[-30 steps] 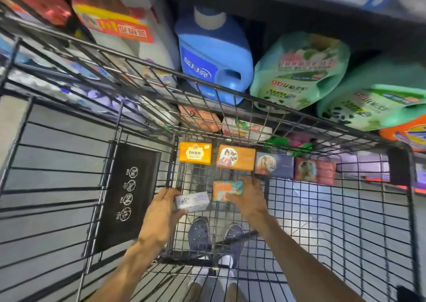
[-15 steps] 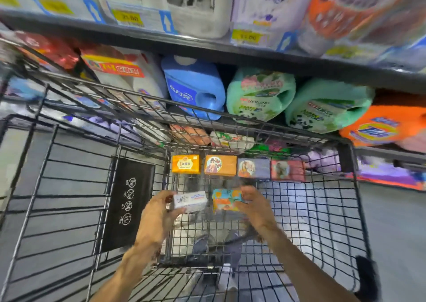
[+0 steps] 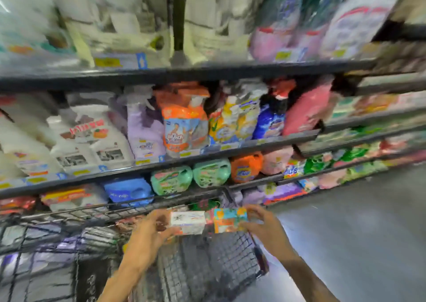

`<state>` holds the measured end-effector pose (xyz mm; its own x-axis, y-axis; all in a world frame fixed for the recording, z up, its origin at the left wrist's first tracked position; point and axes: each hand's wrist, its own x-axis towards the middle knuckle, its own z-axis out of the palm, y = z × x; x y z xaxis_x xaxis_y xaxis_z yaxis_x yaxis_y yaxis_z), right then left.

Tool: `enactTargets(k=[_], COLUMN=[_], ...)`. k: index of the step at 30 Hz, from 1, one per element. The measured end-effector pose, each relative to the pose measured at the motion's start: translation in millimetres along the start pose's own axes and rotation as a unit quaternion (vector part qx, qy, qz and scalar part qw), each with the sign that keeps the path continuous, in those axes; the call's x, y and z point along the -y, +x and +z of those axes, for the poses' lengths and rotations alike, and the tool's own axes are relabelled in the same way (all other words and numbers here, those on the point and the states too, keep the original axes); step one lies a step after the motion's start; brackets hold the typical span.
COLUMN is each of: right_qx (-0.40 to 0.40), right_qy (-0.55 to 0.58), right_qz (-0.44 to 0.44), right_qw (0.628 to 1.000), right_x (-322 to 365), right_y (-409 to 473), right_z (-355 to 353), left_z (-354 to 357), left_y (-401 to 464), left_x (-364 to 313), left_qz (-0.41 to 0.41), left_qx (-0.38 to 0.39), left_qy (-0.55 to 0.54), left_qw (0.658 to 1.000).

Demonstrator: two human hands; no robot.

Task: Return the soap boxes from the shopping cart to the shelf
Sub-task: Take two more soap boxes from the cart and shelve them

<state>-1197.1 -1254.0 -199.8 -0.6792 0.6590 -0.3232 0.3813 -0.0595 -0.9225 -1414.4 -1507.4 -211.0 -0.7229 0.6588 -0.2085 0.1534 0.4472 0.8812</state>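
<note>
Since prior frame: both boxes raised out of cart [image 3: 207,267], now above its far rim; view swung up to shelf [image 3: 161,163]. L hand [image 3: 149,235] grips white box [image 3: 187,225]; R hand [image 3: 265,228] grips teal box [image 3: 229,220], boxes side by side. Transfer underway; placement pending.

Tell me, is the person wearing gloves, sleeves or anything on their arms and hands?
No. Both the left hand and the right hand are bare, with no gloves. The forearms are bare too, all the way down to the bottom edge of the picture, so no sleeve shows. I can make out no watch, bracelet or ring, though the picture is blurred, so something small on the fingers could be missed.
</note>
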Motion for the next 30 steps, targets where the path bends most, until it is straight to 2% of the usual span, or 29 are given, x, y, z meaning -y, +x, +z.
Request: enactTargets(k=[4, 8, 13, 21, 30], right_qx=[-0.123, -0.175, -0.243, -0.302, -0.353], right_qy=[0.006, 0.022, 0.03, 0.013, 0.026], right_qz=[-0.038, -0.065, -0.093, -0.116, -0.13], right_qw=[0.992, 0.982, 0.965, 0.946, 0.926], right_x=[39.7, 50.3, 49.9, 27.5, 24.5], right_y=[-40.2, -73.1, -113.5, -154.1, -157.7], right_z=[-93.0, -187.5, -306.6, -500.4, -662.3], left_z=[38.5, 101.0, 194.5, 370.2, 507.1], left_y=[14.0, 16.8, 23.7, 15.6, 30.1], left_x=[-99.2, -193.5, -278.3, -399.5, -515.3], left_qz=[0.077, 0.168, 0.212, 0.269, 0.323], left_qx=[0.037, 0.093, 0.143, 0.176, 0.193], left_qy=[0.011, 0.023, 0.032, 0.022, -0.002], left_qw=[0.996, 0.981, 0.966, 0.947, 0.927])
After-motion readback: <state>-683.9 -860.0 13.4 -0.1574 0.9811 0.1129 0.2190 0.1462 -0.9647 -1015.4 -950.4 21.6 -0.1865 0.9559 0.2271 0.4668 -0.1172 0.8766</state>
